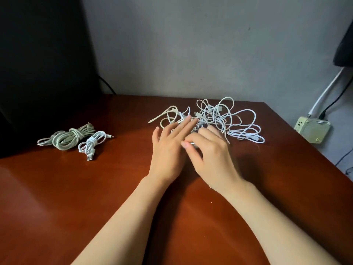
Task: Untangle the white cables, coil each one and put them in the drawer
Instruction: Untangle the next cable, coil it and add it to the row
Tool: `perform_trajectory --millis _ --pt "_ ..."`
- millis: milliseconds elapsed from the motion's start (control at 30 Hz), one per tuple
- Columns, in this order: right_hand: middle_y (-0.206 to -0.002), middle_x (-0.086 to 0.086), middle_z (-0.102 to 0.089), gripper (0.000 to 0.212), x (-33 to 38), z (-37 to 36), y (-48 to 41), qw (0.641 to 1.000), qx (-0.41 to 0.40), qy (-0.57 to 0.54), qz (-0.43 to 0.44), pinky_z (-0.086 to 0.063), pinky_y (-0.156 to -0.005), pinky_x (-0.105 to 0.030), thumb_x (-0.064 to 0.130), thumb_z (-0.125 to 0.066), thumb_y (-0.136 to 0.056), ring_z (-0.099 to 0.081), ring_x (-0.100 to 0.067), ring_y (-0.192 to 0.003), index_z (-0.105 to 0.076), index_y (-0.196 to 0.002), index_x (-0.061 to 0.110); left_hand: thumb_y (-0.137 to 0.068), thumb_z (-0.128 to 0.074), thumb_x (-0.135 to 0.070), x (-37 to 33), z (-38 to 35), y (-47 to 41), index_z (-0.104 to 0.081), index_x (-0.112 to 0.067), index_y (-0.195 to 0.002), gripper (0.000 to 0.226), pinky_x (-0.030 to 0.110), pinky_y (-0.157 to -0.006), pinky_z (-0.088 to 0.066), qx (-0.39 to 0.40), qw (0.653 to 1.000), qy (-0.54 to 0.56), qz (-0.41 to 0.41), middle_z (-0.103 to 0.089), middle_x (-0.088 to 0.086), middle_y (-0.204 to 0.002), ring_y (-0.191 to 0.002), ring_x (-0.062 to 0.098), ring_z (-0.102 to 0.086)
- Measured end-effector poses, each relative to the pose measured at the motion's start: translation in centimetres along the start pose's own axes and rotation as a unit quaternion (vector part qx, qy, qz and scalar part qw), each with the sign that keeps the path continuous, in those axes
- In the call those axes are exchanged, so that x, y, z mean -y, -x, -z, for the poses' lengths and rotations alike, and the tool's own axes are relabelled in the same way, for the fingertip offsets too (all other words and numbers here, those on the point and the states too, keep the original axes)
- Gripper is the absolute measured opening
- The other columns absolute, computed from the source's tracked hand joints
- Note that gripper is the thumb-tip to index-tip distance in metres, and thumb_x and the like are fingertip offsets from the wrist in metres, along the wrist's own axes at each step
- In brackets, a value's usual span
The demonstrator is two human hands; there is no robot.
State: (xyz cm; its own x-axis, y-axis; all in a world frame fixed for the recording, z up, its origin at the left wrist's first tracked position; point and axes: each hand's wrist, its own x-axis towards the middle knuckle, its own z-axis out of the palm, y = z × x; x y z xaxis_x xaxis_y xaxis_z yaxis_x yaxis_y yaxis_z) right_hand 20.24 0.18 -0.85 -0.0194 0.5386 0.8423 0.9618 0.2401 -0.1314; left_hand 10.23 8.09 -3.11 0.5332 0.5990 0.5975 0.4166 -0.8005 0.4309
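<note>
A tangle of white cables (223, 117) lies on the brown table (95, 188) toward the back right. My left hand (170, 148) reaches into the near left side of the tangle with its fingers straight and spread, touching the cables. Just to its right, my right hand (210, 152) has its fingers curled and pinches a thin white cable end near the tangle's front edge. At the left of the table lie two coiled cables: a thicker greyish-white coil (66, 138) and a smaller white USB cable coil (92, 144). No drawer is in view.
A dark object (44, 64) fills the left background behind the table. Off the table's right edge sits a pale green power adapter box (313, 129) with white and black cords running up the grey wall.
</note>
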Motion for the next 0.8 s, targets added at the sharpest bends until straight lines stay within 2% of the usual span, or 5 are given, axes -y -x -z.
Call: perform_trajectory --millis 267,367,467,667,800 --pt "-0.053 -0.001 -0.051 0.023 0.7 2.1 -0.2 0.993 -0.038 -0.084 0.073 -0.036 -0.052 -0.026 0.010 -0.063 -0.077 -0.044 -0.019 -0.052 -0.059 -0.055 0.008 -0.098 -0.050 -0.029 0.4 0.9 -0.4 -0.053 -0.024 -0.129 0.032 0.047 -0.115 -0.013 -0.048 0.990 0.083 0.104 -0.064 -0.006 -0.111 -0.116 0.013 -0.052" --pt "-0.050 0.006 -0.031 0.031 -0.1 3.1 -0.7 0.993 -0.115 -0.015 0.035 -0.029 -0.046 -0.027 0.010 -0.059 -0.074 -0.029 -0.017 -0.048 -0.047 -0.046 0.012 -0.097 -0.051 -0.034 0.8 1.2 -0.8 -0.067 -0.021 -0.096 0.020 0.046 -0.109 -0.022 -0.076 0.992 0.024 0.103 -0.066 -0.005 -0.090 -0.098 0.019 -0.058" --pt "-0.051 0.006 -0.022 0.033 -1.3 3.1 -0.9 0.983 -0.158 0.081 -0.039 -0.027 -0.042 -0.026 0.012 -0.055 -0.072 -0.027 -0.017 -0.048 -0.040 -0.044 0.014 -0.100 -0.046 -0.030 0.7 1.3 -0.6 -0.070 -0.016 -0.095 0.028 0.040 -0.104 -0.023 -0.119 0.987 -0.003 0.111 -0.064 -0.001 -0.081 -0.092 0.023 -0.057" --pt "-0.047 0.000 -0.050 0.029 -3.7 1.2 0.0 0.969 -0.102 0.195 -0.113 -0.022 -0.052 -0.022 0.024 -0.057 -0.077 -0.047 -0.021 -0.054 -0.056 -0.049 0.015 -0.091 -0.057 -0.027 -0.4 2.0 -0.7 -0.074 -0.014 -0.091 0.021 0.036 -0.076 -0.037 -0.259 0.960 0.072 0.085 -0.050 -0.024 -0.068 -0.070 0.013 -0.047" --pt "-0.068 -0.002 -0.064 0.013 -4.0 0.8 0.4 0.972 -0.016 0.183 -0.148 -0.041 -0.065 -0.034 0.028 -0.070 -0.082 -0.053 -0.028 -0.075 -0.071 -0.079 0.015 -0.088 -0.063 -0.021 -0.9 2.0 -0.5 -0.072 -0.008 -0.089 0.016 0.022 -0.077 -0.043 -0.275 0.957 0.090 -0.024 -0.068 -0.005 -0.085 -0.080 0.008 -0.054"
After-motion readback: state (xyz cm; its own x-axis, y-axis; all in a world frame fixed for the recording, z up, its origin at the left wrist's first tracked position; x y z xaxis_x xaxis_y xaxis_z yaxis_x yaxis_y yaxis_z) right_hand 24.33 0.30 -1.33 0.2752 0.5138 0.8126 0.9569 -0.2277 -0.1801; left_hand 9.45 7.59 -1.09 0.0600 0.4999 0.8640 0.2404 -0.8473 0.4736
